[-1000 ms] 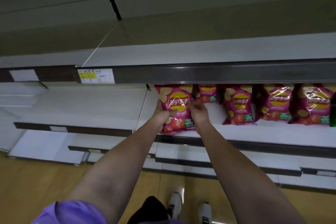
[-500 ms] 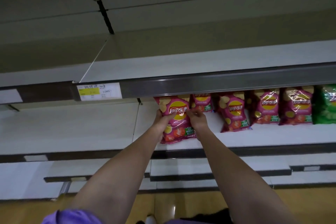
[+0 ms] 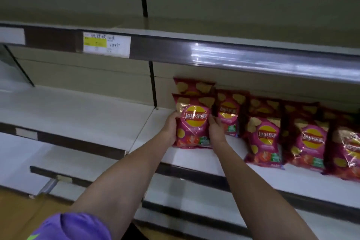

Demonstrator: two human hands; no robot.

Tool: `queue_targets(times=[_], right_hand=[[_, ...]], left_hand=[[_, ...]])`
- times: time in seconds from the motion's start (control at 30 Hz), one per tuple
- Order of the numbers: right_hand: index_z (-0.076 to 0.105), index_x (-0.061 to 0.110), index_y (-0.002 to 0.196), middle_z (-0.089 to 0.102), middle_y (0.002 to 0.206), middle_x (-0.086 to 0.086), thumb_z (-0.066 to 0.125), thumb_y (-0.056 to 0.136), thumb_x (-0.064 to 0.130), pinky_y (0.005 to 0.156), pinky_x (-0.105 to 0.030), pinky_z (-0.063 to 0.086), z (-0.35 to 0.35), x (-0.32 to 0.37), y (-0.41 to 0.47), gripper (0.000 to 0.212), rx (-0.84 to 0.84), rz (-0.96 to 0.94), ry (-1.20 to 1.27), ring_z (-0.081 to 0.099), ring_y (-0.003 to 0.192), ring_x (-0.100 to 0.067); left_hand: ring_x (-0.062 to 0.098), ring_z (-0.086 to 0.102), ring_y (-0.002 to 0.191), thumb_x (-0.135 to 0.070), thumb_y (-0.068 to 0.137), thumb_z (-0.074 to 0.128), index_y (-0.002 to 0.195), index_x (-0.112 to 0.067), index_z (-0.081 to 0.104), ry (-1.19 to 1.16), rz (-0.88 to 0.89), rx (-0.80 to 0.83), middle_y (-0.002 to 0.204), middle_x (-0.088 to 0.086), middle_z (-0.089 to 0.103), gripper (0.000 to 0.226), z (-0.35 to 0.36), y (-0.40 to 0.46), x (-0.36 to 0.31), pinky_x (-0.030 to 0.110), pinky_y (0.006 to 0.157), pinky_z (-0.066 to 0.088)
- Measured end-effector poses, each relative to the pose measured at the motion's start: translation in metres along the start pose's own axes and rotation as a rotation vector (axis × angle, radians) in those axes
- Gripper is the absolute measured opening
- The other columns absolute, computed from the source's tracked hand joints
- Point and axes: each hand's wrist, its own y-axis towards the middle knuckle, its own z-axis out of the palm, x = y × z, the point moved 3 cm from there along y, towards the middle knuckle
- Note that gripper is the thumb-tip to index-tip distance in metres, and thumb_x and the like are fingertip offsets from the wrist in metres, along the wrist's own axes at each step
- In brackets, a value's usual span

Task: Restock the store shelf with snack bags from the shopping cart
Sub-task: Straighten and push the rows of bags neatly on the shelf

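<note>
Head view, glossy magenta snack bag [image 3: 192, 124] upright on shelf [image 3: 109, 115], both hands' fingers [image 3: 211, 121] gripping its sides

Magenta chip bag [image 3: 192, 122]: upright on the white shelf [image 3: 109, 117], leftmost in a row of matching bags [image 3: 265, 142], another directly behind.

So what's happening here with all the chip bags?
A person is stocking a store shelf. Both hands hold one pink chip bag upright by its sides, the left hand on its left edge and the right hand on its right edge. Its bottom seems to rest on the shelf, just in front of another bag. More of the same bags stand in a row to the right. The shelf section to the left holds no bags.
</note>
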Motion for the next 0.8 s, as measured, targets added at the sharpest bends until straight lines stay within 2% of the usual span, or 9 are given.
queue_targets(times=[0.1, 0.17, 0.2, 0.3, 0.4, 0.47, 0.57, 0.67, 0.8], right_hand=[[0.052, 0.027, 0.136, 0.065, 0.127, -0.002, 0.045, 0.094, 0.069, 0.091, -0.038, 0.054, 0.007, -0.003, 0.010, 0.060, 0.118, 0.040, 0.086, 0.065, 0.112, -0.021], [0.050, 0.032, 0.139, 0.061, 0.134, -0.003, 0.049, 0.079, 0.087, 0.093, -0.043, 0.056, 0.010, -0.008, 0.018, 0.081, 0.160, 0.036, 0.055, 0.065, 0.114, -0.022], [0.050, 0.032, 0.139, 0.060, 0.135, -0.003, 0.050, 0.077, 0.088, 0.094, -0.045, 0.056, 0.011, -0.010, 0.022, 0.083, 0.154, 0.035, 0.066, 0.065, 0.115, -0.023], [0.046, 0.026, 0.140, 0.062, 0.130, -0.006, 0.042, 0.095, 0.070, 0.092, -0.041, 0.057, 0.019, -0.007, 0.021, 0.064, 0.136, 0.029, 0.131, 0.065, 0.113, -0.024], [0.040, 0.027, 0.146, 0.056, 0.133, -0.002, 0.037, 0.096, 0.070, 0.099, -0.045, 0.053, 0.025, -0.003, 0.009, 0.066, 0.079, -0.005, 0.115, 0.061, 0.115, -0.022], [0.038, 0.025, 0.147, 0.049, 0.127, 0.001, 0.036, 0.100, 0.064, 0.098, -0.042, 0.050, 0.022, 0.000, 0.005, 0.061, -0.015, -0.048, 0.054, 0.055, 0.113, -0.019], [0.039, 0.016, 0.145, 0.052, 0.130, -0.007, 0.035, 0.102, 0.060, 0.097, -0.042, 0.050, 0.019, 0.001, 0.001, 0.061, -0.097, -0.080, -0.068, 0.055, 0.111, -0.023], [0.032, 0.016, 0.152, 0.042, 0.146, -0.011, 0.031, 0.102, 0.061, 0.099, -0.039, 0.045, 0.017, 0.005, 0.000, 0.068, -0.080, -0.058, -0.137, 0.050, 0.127, -0.032], [0.028, 0.020, 0.154, 0.044, 0.131, 0.000, 0.030, 0.104, 0.056, 0.088, -0.031, 0.041, 0.011, 0.010, -0.008, 0.062, -0.046, -0.087, -0.123, 0.051, 0.121, -0.025]], left_hand=[[0.038, 0.070, 0.103, -0.056, 0.082, 0.059, 0.120, -0.013, 0.067, 0.066, 0.118, -0.011, 0.113, 0.019, 0.073, 0.058, 0.001, 0.013, 0.001, 0.054, 0.095, 0.055], [0.038, 0.071, 0.102, -0.064, 0.081, 0.062, 0.123, -0.013, 0.065, 0.092, 0.222, -0.009, 0.112, 0.018, 0.073, 0.066, 0.002, 0.021, 0.000, 0.055, 0.091, 0.057], [0.038, 0.071, 0.103, -0.062, 0.084, 0.062, 0.124, -0.013, 0.065, 0.101, 0.245, -0.006, 0.112, 0.017, 0.073, 0.064, 0.003, 0.022, 0.000, 0.054, 0.091, 0.057], [0.033, 0.071, 0.104, -0.056, 0.094, 0.057, 0.131, -0.017, 0.060, 0.081, 0.233, 0.025, 0.116, 0.015, 0.072, 0.054, 0.009, 0.020, 0.003, 0.049, 0.092, 0.058], [0.031, 0.071, 0.105, -0.067, 0.087, 0.060, 0.132, -0.026, 0.058, 0.127, 0.249, 0.019, 0.116, 0.010, 0.072, 0.062, 0.008, 0.021, 0.003, 0.054, 0.094, 0.056], [0.028, 0.072, 0.102, -0.069, 0.087, 0.058, 0.130, -0.030, 0.059, 0.199, 0.260, -0.021, 0.114, 0.005, 0.074, 0.058, 0.004, 0.018, -0.002, 0.053, 0.094, 0.057], [0.023, 0.073, 0.098, -0.075, 0.087, 0.052, 0.129, -0.036, 0.058, 0.308, 0.274, -0.071, 0.111, 0.000, 0.074, 0.058, 0.001, 0.016, -0.008, 0.049, 0.093, 0.058], [0.023, 0.071, 0.100, -0.081, 0.084, 0.047, 0.125, -0.040, 0.056, 0.377, 0.280, -0.088, 0.114, -0.001, 0.072, 0.059, 0.002, 0.016, -0.010, 0.049, 0.093, 0.058], [0.022, 0.070, 0.102, -0.070, 0.096, 0.040, 0.134, -0.037, 0.049, 0.400, 0.303, -0.089, 0.118, 0.001, 0.069, 0.051, 0.006, 0.010, -0.014, 0.044, 0.093, 0.058]])
